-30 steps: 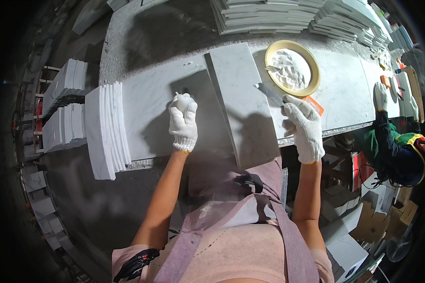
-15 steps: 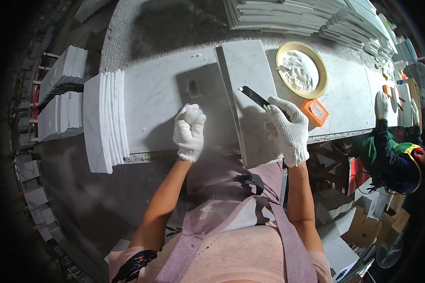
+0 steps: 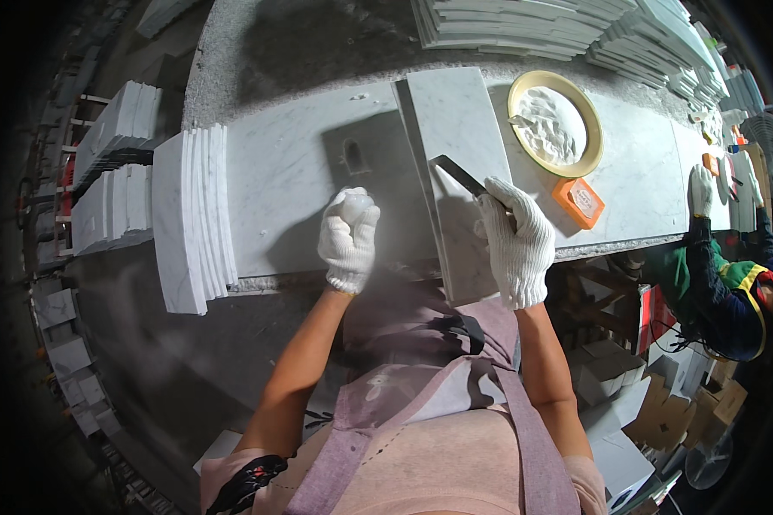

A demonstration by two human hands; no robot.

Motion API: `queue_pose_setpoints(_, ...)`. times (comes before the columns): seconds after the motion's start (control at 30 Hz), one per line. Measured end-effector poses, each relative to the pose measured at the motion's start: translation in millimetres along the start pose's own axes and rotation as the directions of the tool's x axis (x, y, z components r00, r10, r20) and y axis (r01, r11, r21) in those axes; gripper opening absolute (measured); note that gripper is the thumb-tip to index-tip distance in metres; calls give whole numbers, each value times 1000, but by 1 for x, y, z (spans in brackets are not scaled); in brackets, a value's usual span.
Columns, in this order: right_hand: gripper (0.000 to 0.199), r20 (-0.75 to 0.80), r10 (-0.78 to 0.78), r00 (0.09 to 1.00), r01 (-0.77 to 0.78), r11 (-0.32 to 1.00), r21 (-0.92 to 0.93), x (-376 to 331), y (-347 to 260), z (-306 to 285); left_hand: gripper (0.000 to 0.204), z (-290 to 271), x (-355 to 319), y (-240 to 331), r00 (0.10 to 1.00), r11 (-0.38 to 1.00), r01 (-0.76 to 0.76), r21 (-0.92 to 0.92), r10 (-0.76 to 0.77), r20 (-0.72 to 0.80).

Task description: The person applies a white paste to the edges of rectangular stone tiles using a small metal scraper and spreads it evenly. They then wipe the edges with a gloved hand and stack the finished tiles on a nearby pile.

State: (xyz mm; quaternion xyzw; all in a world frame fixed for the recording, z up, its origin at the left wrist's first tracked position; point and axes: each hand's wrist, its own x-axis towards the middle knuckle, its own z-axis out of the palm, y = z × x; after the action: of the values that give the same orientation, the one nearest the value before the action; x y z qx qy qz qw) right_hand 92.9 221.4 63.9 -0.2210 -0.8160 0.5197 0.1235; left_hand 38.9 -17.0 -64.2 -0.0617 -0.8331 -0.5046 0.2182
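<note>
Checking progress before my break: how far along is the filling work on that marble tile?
Done: white paste sits mixed in the yellow dish. In hand: the right hand presses a putty knife onto the upright marble tile; the left hand rests fisted on the slab. Left: a stack of tiles waits alongside.

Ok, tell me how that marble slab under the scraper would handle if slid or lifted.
The marble slab looks rigid and probably heavy. Its polished face may be slippery under the gloved right hand. It overhangs the workbench edge, so pushing could tip it.
</note>
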Motion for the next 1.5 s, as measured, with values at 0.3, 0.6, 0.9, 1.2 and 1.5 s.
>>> queue_pose_setpoints(0.3, 43, -126, 104, 987, -62, 952, 301, -7, -1, -1, 42, -4, -4, 2, 992, 992, 103, -73, -98, 76)
queue_pose_setpoints(0.6, 53, 503, 217, 836, -548, 369, 751, -28, 12, -90, 54, 1, -1, 6, 986, 982, 168, -89, -165, 36)
queue_pose_setpoints(0.9, 34, 563, 168, 809, -531, 621, 576, -8, 10, -71, 55, -2, 4, 22, 962, 965, 260, -29, -257, 87)
queue_pose_setpoints(1.2, 40, 407, 251, 878, -381, 881, 279, 6, -27, -38, 61, -2, 6, 20, 916, 918, 385, -97, -367, 164)
queue_pose_setpoints(1.5, 40, 293, -291, 911, 363, 903, -230, 7, -23, -20, 67, -4, 1, 4, 967, 973, 199, 117, -215, 140)
